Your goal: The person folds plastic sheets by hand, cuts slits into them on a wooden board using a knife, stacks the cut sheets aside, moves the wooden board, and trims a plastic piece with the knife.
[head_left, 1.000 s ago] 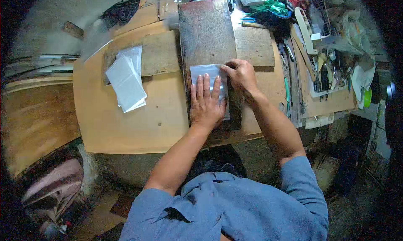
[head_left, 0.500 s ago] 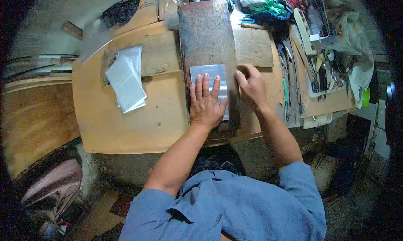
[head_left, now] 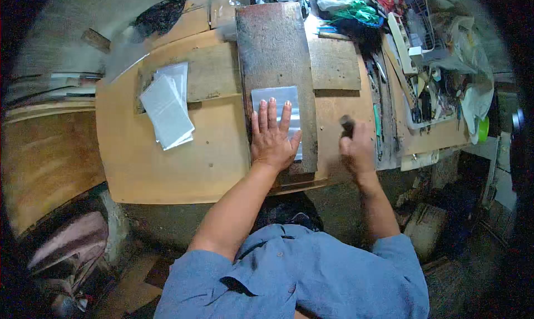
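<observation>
The room around us was dim and crowded, with a pale wooden table (head_left: 167, 177) under the work and a light falling at its far edge. Across the table, running away from the person in a blue shirt (head_left: 278, 263), we saw a long dark board (head_left: 273, 46); to its left and right lay lighter wood, a left plank (head_left: 214, 68) and a right plank (head_left: 336, 63). The clear plastic sheets (head_left: 278, 93) lay on the near part of the dark board. The left hand (head_left: 273, 144) rested flat on them, palm down, its fingers moderately spread and holding nothing. The right hand (head_left: 359, 149) was off to the right of the board, its fingers curled around a dark object (head_left: 347, 123); both were blurred, and we could not tell what the object was. Well to the left, a second stack of plastic (head_left: 168, 107) lay fanned out, partly over the left plank. At the right we made out a white tray (head_left: 414, 121) of tools, with a white power strip (head_left: 401, 43) beyond it.
</observation>
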`<state>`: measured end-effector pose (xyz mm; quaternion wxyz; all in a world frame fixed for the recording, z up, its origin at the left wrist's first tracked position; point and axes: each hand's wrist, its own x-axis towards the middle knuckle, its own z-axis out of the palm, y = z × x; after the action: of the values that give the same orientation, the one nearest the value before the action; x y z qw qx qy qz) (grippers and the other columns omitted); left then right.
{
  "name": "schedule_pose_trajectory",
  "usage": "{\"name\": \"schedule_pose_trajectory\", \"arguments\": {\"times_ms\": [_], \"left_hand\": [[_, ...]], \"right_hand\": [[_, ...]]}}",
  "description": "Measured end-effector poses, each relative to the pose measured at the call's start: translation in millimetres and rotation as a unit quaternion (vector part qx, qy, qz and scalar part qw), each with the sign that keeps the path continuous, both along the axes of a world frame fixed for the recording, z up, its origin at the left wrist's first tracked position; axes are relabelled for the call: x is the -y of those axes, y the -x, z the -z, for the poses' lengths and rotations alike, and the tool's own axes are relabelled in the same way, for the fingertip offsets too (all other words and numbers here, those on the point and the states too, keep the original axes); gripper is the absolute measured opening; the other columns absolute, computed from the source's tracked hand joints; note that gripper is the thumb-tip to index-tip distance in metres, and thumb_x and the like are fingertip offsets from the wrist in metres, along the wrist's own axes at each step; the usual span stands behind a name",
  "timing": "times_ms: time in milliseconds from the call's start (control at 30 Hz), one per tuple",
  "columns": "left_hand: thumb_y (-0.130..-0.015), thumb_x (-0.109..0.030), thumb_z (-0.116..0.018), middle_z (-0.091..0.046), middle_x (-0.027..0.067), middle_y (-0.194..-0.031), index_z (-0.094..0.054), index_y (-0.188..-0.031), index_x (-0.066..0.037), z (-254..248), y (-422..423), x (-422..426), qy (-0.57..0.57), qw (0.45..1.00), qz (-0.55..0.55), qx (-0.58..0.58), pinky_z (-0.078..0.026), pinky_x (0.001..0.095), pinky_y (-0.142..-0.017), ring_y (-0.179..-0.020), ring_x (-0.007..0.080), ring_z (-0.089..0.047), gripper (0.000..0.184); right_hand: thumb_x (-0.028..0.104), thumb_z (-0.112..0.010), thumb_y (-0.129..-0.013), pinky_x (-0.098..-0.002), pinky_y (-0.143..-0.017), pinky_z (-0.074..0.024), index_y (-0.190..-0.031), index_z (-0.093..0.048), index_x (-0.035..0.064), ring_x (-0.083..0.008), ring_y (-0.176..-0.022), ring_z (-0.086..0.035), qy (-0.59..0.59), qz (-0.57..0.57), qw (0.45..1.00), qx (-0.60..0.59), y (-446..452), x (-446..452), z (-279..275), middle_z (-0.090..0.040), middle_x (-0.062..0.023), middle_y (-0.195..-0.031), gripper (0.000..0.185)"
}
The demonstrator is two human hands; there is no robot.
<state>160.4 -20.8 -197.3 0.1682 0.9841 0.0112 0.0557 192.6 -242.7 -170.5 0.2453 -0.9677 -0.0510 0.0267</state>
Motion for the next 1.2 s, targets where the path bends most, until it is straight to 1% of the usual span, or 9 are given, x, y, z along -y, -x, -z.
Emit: {"name": "schedule_pose_trajectory", "arguments": {"times_ms": [100, 167, 300, 400, 533, 867, 1100, 1133, 1200], "left_hand": [[-0.080, -0.046, -0.057, -0.023, 0.0178, -0.146, -0.030, -0.142, -0.017, 5.4, 1.2, 0.3, -0.008, 1.000, 0.000, 0.013, -0.012, 0.0527, -0.109, -0.136, 0.0369, -0.018, 0.073], [-0.079, -0.046, -0.057, -0.023, 0.0179, -0.146, -0.030, -0.142, -0.017, 9.0, 0.6, 0.7, -0.011, 1.000, -0.002, 0.028, -0.013, 0.0526, -0.109, -0.136, 0.0370, -0.019, 0.074], [-0.080, -0.047, -0.055, -0.024, 0.0186, -0.145, -0.031, -0.141, -0.017, 9.7, 0.2, -0.9, -0.014, 0.999, -0.002, 0.036, -0.014, 0.0528, -0.108, -0.135, 0.0370, -0.020, 0.072], [-0.080, -0.048, -0.053, -0.024, 0.0193, -0.145, -0.030, -0.142, -0.017, 12.6, 0.2, -1.0, -0.017, 0.999, -0.001, 0.047, -0.016, 0.0533, -0.108, -0.135, 0.0375, -0.021, 0.072], [-0.078, -0.048, -0.056, -0.021, 0.0208, -0.145, -0.031, -0.140, -0.014, 14.4, 0.4, -3.6, -0.002, 0.999, 0.007, 0.041, -0.011, 0.0529, -0.110, -0.135, 0.0392, -0.017, 0.075], [-0.077, -0.044, -0.056, -0.026, 0.0242, -0.143, -0.048, -0.128, -0.009, 13.6, 4.2, -6.5, 0.023, 0.999, 0.033, -0.017, -0.008, 0.0536, -0.110, -0.136, 0.0393, -0.015, 0.063], [-0.076, -0.042, -0.055, -0.025, 0.0217, -0.144, -0.048, -0.128, -0.008, 2.9, -0.1, -8.4, 0.028, 0.998, 0.033, -0.039, -0.009, 0.0527, -0.110, -0.136, 0.0381, -0.016, 0.062], [-0.077, -0.042, -0.055, -0.025, 0.0203, -0.144, -0.043, -0.132, -0.009, 7.5, -0.9, -6.1, 0.059, 0.998, 0.020, 0.004, -0.010, 0.0526, -0.110, -0.136, 0.0378, -0.016, 0.064], [-0.078, -0.042, -0.055, -0.025, 0.0203, -0.144, -0.041, -0.133, -0.010, 5.9, -0.4, -7.2, 0.051, 0.998, 0.021, -0.006, -0.010, 0.0527, -0.110, -0.136, 0.0378, -0.016, 0.066]], "right_hand": [[0.007, -0.053, -0.076, -0.0387, -0.069, -0.0467, -0.107, -0.045, 0.0057, -0.0294, -0.080, -0.055, -0.175, 0.025, 0.983, 0.041, -19.0, -10.0, -68.5, -0.050, -0.0165, -0.091, 0.033], [0.013, -0.058, -0.079, -0.0328, -0.067, -0.0435, -0.100, -0.047, 0.0069, -0.0224, -0.079, -0.055, -0.470, -0.008, 0.877, 0.100, -31.5, -25.4, -98.0, -0.052, -0.0070, -0.090, 0.024], [0.033, -0.064, -0.080, -0.0354, -0.070, -0.0432, -0.098, -0.047, 0.0035, -0.0227, -0.080, -0.053, -0.642, -0.053, 0.758, 0.104, -49.5, -57.2, -134.7, -0.052, -0.0099, -0.086, 0.039], [0.074, -0.053, -0.072, -0.0356, -0.069, -0.0393, -0.093, -0.048, -0.0022, -0.0227, -0.076, -0.047, -0.764, -0.198, 0.613, 0.039, -57.0, -87.9, -130.7, -0.047, -0.0092, -0.083, 0.079], [0.075, -0.054, -0.070, -0.0353, -0.068, -0.0373, -0.093, -0.049, -0.0026, -0.0221, -0.074, -0.044, -0.834, -0.096, 0.543, 0.012, -42.4, -142.0, -115.0, -0.045, -0.0085, -0.080, 0.081], [0.075, -0.051, -0.071, -0.0360, -0.067, -0.0361, -0.086, -0.050, -0.0031, -0.0225, -0.068, -0.042, -0.714, -0.187, 0.674, -0.004, -44.6, -174.8, -103.7, -0.044, -0.0093, -0.076, 0.080], [0.067, -0.056, -0.072, -0.0356, -0.068, -0.0361, -0.093, -0.053, -0.0007, -0.0222, -0.073, -0.042, -0.721, -0.171, 0.671, -0.038, -57.7, -184.5, -73.3, -0.047, -0.0086, -0.078, 0.071], [0.067, -0.057, -0.072, -0.0362, -0.069, -0.0364, -0.094, -0.053, -0.0004, -0.0227, -0.074, -0.043, -0.771, -0.156, 0.616, -0.041, -56.6, -184.7, -73.9, -0.048, -0.0092, -0.080, 0.071], [0.065, -0.058, -0.071, -0.0371, -0.069, -0.0368, -0.094, -0.053, 0.0001, -0.0241, -0.075, -0.044, -0.745, -0.138, 0.653, -0.022, -47.6, -176.6, -91.6, -0.049, -0.0108, -0.081, 0.069]]}}
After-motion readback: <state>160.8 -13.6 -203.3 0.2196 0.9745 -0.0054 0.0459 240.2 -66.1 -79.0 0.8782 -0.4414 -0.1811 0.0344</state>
